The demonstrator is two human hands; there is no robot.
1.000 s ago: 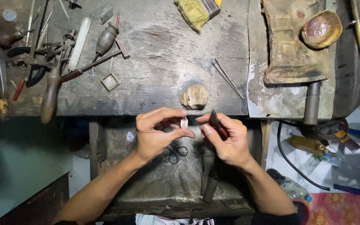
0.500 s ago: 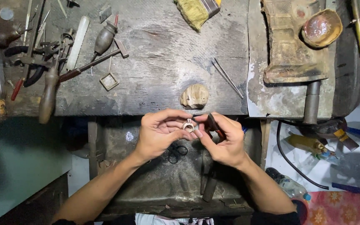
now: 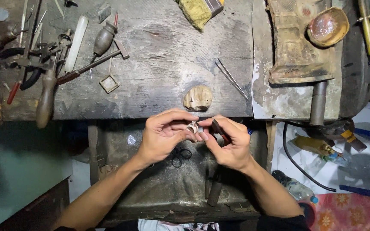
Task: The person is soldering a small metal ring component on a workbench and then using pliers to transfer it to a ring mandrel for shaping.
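Worn wooden bench (image 3: 163, 64): hammer (image 3: 86, 66), pliers (image 3: 26, 68), square metal frame (image 3: 109, 83), tweezers (image 3: 231, 79), yellow brush (image 3: 195, 13), copper bowl (image 3: 327, 26); plastic bottle (image 3: 294, 187) on floor at right

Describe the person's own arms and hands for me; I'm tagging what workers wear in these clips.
Both forearms are bare from wrist to near the elbow. The left hand and right hand carry no gloves, and no watch or bracelet shows on either wrist. A dark sleeve edge appears near the right elbow at the picture's bottom. Whether the fingers wear rings cannot be told.
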